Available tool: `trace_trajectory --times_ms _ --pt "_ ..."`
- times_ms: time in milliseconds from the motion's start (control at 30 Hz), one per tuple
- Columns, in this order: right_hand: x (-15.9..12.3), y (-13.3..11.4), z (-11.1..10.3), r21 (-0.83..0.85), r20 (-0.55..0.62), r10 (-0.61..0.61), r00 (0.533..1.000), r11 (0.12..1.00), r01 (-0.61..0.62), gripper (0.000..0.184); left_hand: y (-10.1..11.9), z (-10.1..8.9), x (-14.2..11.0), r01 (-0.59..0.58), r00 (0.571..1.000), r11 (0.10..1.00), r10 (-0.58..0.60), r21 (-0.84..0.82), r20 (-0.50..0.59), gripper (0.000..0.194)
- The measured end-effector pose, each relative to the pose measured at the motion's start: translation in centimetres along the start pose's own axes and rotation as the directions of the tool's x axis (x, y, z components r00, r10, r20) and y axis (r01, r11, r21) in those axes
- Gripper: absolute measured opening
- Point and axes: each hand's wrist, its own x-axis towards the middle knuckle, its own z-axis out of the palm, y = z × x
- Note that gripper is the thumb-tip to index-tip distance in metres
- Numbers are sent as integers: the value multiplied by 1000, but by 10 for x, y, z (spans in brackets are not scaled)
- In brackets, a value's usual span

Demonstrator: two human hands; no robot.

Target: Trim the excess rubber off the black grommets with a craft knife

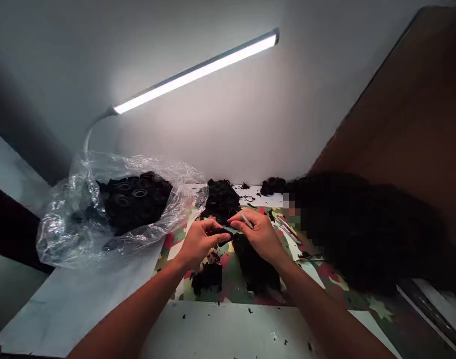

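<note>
Two bare forearms reach over a camouflage-patterned mat [231, 271], with a large clear plastic bag [58, 227] of black rings [140, 193] to their left. Black heaps lie on the mat: one beyond the hands [222, 198], one below the right hand [261, 235], and a smaller one below the left hand [201, 243]. The left hand is nearest the small black piece [223, 235], its thumb and fingers closed on it from the left. That piece lies between the two hands, just left of the right fingertips and slightly closer to the wearer; its long axis seems to run across, toward the right hand, though this is uncertain. The right hand's fingers pinch together around a slim pale tool [246, 221], angled across the fingers. Its far end is lost against the black, so whether it touches the piece cannot be told. The piece's outline is partly covered by the left fingers.
</note>
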Motion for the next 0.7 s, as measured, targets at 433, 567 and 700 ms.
trace_trajectory --times_ms 433,567,700 --pt "8 30 0 -255 -254 129 959 947 -195 15 6 9 -12 -128 992 951 119 282 49 16" --pt "13 48 -18 -237 -266 171 949 942 -237 20 2 4 -11 -80 994 996 82 -25 76 14" --pt "7 39 -14 -177 -224 138 965 968 -180 20 -2 -1 -5 -118 992 974 124 -191 18 17"
